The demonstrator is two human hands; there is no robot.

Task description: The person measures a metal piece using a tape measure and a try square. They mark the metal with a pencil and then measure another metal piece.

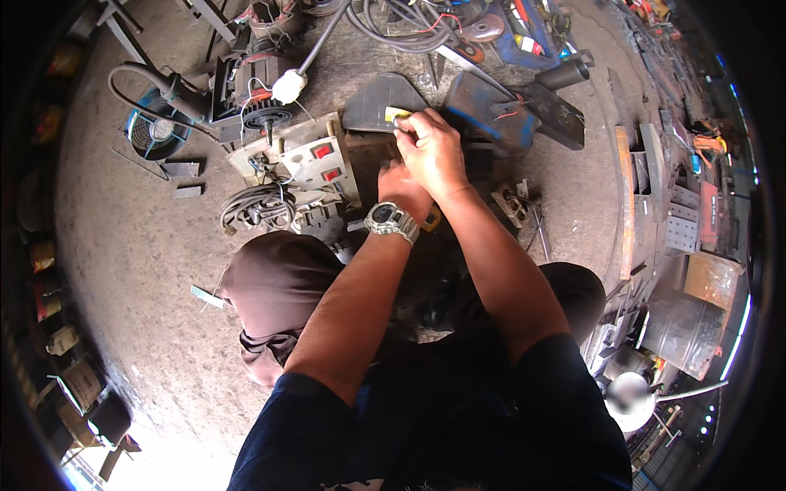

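A dark grey metal plate with a rounded far edge lies in front of me. My right hand is closed in a pinch at its near edge, on a short yellow strip that looks like a tape measure's blade. Nearer to me, my left hand, with a watch on the wrist, sits partly beneath the right one. Its fingers are hidden or blurred. Close to the watch, a yellow and black object shows between my forearms; it may be the tape's case.
Left of my hands stands a panel with red switches, beside a coiled cable and a motor. A blue-edged metal box lies to the right. Farther off are a blue tool tray and a blue fan.
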